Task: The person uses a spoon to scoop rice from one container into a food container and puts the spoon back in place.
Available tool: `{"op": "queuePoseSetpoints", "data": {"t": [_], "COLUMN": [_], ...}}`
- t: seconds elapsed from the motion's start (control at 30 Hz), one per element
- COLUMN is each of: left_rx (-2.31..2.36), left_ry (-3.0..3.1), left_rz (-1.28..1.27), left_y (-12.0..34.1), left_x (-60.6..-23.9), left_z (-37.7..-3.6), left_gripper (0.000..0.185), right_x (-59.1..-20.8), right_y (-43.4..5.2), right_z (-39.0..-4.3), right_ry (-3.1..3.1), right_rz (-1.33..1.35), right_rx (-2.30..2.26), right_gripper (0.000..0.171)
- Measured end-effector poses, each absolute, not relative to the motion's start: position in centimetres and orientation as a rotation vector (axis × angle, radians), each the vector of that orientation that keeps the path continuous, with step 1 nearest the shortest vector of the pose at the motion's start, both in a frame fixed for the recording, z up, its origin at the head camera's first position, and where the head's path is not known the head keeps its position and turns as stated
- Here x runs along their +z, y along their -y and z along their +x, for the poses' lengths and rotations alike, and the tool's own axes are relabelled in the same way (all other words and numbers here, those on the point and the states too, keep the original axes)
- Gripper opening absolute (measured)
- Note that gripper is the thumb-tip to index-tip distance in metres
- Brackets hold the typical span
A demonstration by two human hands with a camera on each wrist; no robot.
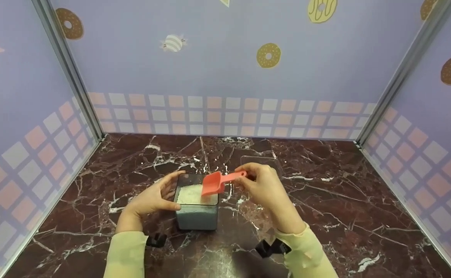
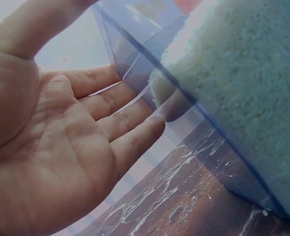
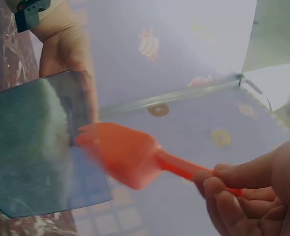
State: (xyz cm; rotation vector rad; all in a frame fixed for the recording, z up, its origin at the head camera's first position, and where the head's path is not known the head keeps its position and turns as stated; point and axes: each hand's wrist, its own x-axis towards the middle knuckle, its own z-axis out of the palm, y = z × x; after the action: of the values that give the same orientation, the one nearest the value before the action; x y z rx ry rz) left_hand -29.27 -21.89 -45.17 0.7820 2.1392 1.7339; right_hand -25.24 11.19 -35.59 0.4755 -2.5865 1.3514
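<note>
A clear, bluish square container stands on the tabletop, filled high with white rice. My left hand holds it at its left side, thumb at the near rim and fingers at the far side. In the left wrist view its fingertips lie against the see-through wall. My right hand pinches the handle end of a small orange-red scoop between thumb and fingers. Over the right part of the container hangs the scoop's bowl, tilted with its front lip down close to the rice.
Dark red marbled tabletop lies all around, with a few white grains scattered behind the container. Purple printed panels with metal corner posts enclose the back and both sides. Black mounts sit at both wrists.
</note>
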Motion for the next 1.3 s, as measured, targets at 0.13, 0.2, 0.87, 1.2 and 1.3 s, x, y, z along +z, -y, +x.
{"op": "queuePoseSetpoints", "data": {"t": [0.13,0.2,0.87,1.2,1.3], "left_rx": [1.729,1.725,1.728,1.719,1.717], "left_ry": [-2.146,-2.148,-2.132,-2.135,-2.135], "left_rz": [0.772,0.768,0.759,0.752,0.75], "left_y": [21.9,21.9,22.0,22.0,22.0], "left_x": [-45.1,-45.1,-45.0,-45.1,-45.1], "left_z": [-29.3,-29.3,-29.1,-29.1,-29.1], "left_gripper": [0.106,0.106,0.107,0.107,0.108], "right_x": [-33.5,-32.7,-36.1,-37.1,-37.3], "right_y": [-10.3,-9.8,-9.4,-9.6,-9.7], "right_z": [-25.5,-25.7,-27.8,-28.0,-28.0], "right_ry": [2.718,2.779,2.892,2.835,2.81], "right_rz": [0.469,0.48,0.52,0.567,0.575], "right_rx": [1.257,1.214,1.495,1.669,1.615], "right_gripper": [0.011,0.012,0.011,0.017,0.016]}}
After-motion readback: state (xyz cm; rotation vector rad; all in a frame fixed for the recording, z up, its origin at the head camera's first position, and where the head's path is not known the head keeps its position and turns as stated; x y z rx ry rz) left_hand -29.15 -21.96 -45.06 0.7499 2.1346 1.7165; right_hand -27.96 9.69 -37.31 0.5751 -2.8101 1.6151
